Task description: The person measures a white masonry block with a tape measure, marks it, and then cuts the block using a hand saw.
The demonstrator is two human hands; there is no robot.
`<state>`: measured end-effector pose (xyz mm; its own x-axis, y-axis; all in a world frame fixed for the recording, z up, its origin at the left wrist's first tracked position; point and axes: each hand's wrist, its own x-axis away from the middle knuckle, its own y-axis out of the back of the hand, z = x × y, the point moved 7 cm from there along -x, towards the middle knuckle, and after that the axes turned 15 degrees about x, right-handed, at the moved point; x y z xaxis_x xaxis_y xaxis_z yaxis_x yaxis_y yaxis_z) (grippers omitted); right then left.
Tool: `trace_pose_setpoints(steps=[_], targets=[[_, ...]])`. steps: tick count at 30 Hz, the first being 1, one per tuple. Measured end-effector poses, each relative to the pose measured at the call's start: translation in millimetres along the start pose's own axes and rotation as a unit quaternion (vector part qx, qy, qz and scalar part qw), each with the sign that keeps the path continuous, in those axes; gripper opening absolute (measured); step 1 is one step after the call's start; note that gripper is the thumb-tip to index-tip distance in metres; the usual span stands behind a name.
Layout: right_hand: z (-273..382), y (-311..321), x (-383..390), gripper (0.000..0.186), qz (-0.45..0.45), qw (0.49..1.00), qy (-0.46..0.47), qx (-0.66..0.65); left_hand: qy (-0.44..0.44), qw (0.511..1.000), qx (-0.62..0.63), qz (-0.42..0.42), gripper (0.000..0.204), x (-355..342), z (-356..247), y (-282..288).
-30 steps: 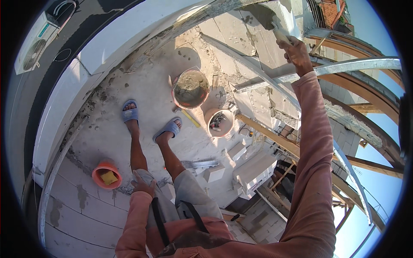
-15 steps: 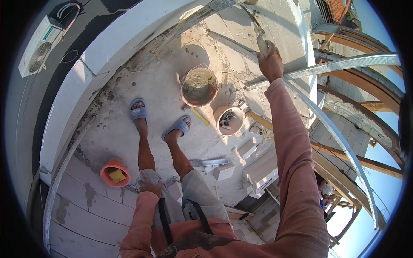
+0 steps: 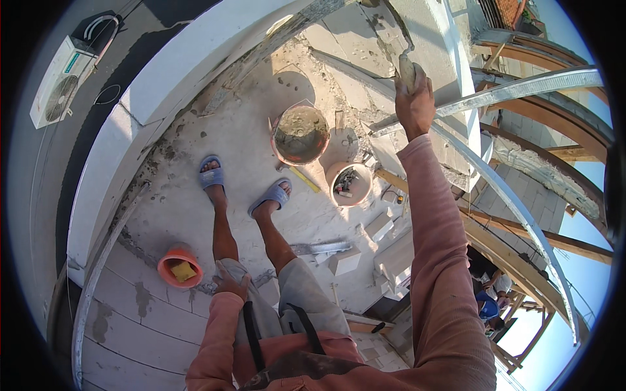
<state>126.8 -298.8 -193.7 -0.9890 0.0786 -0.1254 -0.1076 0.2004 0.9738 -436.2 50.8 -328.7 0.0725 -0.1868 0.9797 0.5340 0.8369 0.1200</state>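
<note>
My right hand (image 3: 415,107), at the end of an outstretched arm, is closed around the handle of a trowel (image 3: 407,70). Its blade reaches toward the pale block wall (image 3: 433,42) at the top; mortar there makes the blade's edges hard to tell. My left hand (image 3: 231,284) lies on the thigh of my grey shorts, fingers spread and holding nothing. Below the wall, an orange bucket (image 3: 279,151) of wet grey mortar (image 3: 300,130) stands on the floor. Beside it a smaller bucket (image 3: 362,195) has small tools in it.
A yellow-handled hammer (image 3: 304,178) lies near my right foot. Further right are a handsaw (image 3: 321,247) and white blocks (image 3: 345,260). An orange-red bucket (image 3: 168,275) with a yellow sponge (image 3: 183,271) stands left. Metal channels (image 3: 521,94) cross at right; people (image 3: 492,300) are beyond.
My right hand has shifted slightly down and turned, swinging the trowel with it. My left hand stays on the thigh. The whole view has moved a little.
</note>
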Motion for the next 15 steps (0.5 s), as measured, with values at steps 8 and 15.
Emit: trace_pose_setpoints(steps=[8,15], targets=[[-31,-40,103,0.054,0.124,0.978,-0.017,-0.169,0.007,1.000,-0.006,0.000,0.119,-3,3,-3],[-53,-156,245,0.050,0.349,0.935,0.060,-0.015,0.003,0.999,-0.038,-0.015,0.120,-3,0,-8]])
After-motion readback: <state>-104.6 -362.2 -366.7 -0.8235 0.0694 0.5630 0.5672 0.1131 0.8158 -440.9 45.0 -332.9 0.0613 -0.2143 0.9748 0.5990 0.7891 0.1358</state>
